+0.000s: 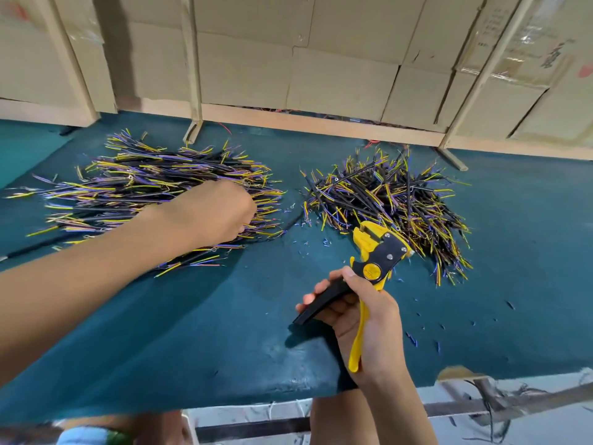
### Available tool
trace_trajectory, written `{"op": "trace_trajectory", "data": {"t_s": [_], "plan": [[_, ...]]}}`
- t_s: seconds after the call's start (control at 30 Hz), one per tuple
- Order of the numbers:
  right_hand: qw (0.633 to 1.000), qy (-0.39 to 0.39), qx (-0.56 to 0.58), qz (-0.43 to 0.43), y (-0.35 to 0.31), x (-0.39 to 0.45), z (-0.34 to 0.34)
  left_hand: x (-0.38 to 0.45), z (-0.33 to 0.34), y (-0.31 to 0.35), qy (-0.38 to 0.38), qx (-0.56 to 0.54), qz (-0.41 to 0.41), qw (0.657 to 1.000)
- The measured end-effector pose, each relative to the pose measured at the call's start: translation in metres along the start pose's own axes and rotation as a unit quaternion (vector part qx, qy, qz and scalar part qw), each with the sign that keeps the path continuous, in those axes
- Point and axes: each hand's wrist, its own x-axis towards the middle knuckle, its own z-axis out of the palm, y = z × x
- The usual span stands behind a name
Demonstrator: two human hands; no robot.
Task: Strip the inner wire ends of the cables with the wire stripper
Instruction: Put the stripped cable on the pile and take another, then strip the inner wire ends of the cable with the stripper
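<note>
While the right hand (pixel 359 316) grips the stripper (pixel 375 255) (yellow), cables (pixel 134 187) lie left.

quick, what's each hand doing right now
Left hand: fingers curled into the left cable pile; whether it holds a cable cannot be told.
Right hand: holding the wire stripper.

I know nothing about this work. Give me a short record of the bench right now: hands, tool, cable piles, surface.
left hand: fingers curled into the left pile of black cables with yellow and purple wires
right hand: grips the yellow and black wire stripper, head pointing away
right pile of black cables: beyond the stripper's head
teal bench top: scattered insulation bits
</note>
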Motion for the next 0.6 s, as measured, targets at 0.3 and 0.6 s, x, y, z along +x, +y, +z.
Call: {"op": "trace_trajectory", "data": {"t_s": [0.3,0.6], "plan": [[1.0,-0.007,0.007,0.003,0.0,0.001,-0.001,-0.011,-0.045,0.008,0.257,-0.422,0.014,0.87],[0.996,-0.06,-0.059,-0.024,-0.001,-0.003,-0.006,-0.014,-0.022,0.056,0.13,-0.809,-0.009,0.574]]}}
